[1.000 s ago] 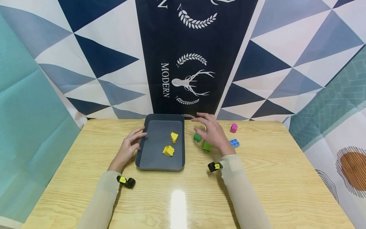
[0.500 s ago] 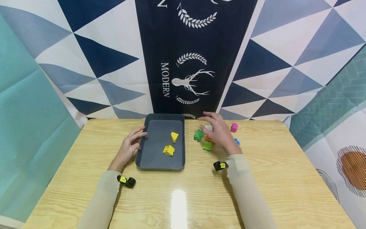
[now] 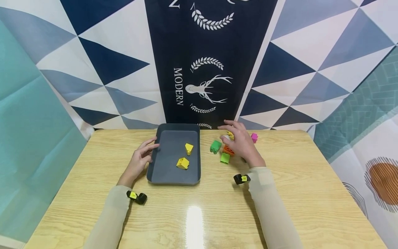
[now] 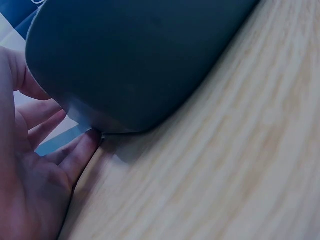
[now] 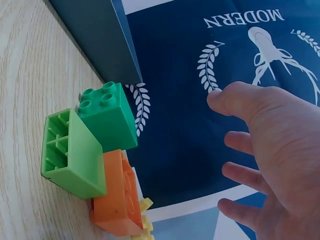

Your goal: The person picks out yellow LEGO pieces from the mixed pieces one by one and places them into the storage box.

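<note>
My left hand (image 3: 135, 166) rests with loosely extended fingers at the left rim of a dark grey tray (image 3: 164, 176); in the left wrist view, its fingertips (image 4: 89, 142) meet the tray's corner. Two yellow toy building blocks, one narrow (image 3: 189, 148) and one wider (image 3: 182, 163), lie in the tray. Right of it, my right hand (image 3: 244, 145) hovers over a cluster of blocks, fingers spread and nothing between them. The cluster has a dark green block (image 5: 107, 117), a light green block (image 5: 82, 155), an orange block (image 5: 115, 200) and a yellow piece (image 3: 230, 135), partly covered by the hand.
A pink block (image 3: 254, 137) lies just beyond the right hand. The wooden table (image 3: 174, 214) ends at the back against a patterned cloth (image 3: 199, 69), close behind tray and blocks. Black wrist cameras sit on both sleeves.
My right hand has moved right and slightly away from the tray, uncovering the green, orange and yellow blocks. A blue block is now hidden behind it. The left hand stays at the tray.
</note>
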A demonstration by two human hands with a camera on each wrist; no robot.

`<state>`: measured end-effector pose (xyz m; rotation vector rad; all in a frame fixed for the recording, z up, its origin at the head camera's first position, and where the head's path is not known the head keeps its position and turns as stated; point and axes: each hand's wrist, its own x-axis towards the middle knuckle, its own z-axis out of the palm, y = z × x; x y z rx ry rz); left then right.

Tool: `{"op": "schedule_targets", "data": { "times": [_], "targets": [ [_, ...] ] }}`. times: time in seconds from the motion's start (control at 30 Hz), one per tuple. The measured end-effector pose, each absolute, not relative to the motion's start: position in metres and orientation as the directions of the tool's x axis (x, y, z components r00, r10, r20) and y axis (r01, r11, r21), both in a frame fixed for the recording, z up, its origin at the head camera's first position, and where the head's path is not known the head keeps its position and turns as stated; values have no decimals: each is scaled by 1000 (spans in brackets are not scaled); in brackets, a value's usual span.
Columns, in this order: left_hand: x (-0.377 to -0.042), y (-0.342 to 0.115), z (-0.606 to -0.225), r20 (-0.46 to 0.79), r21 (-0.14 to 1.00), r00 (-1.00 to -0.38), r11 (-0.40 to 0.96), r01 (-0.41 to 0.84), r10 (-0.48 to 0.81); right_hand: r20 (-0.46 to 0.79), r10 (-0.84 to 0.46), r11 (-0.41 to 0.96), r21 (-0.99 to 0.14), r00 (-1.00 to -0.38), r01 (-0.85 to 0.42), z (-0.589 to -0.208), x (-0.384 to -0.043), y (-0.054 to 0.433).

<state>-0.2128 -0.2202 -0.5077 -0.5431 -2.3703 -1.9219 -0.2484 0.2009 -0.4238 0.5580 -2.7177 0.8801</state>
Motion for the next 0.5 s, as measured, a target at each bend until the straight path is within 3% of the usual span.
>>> {"op": "schedule_targets", "data": {
  "times": [0.5],
  "targets": [
    [-214,-222,-510,253,939,-937,170,298,242,321,-297,741,-517,-899,-429,-421,-257,200]
  ]
}}
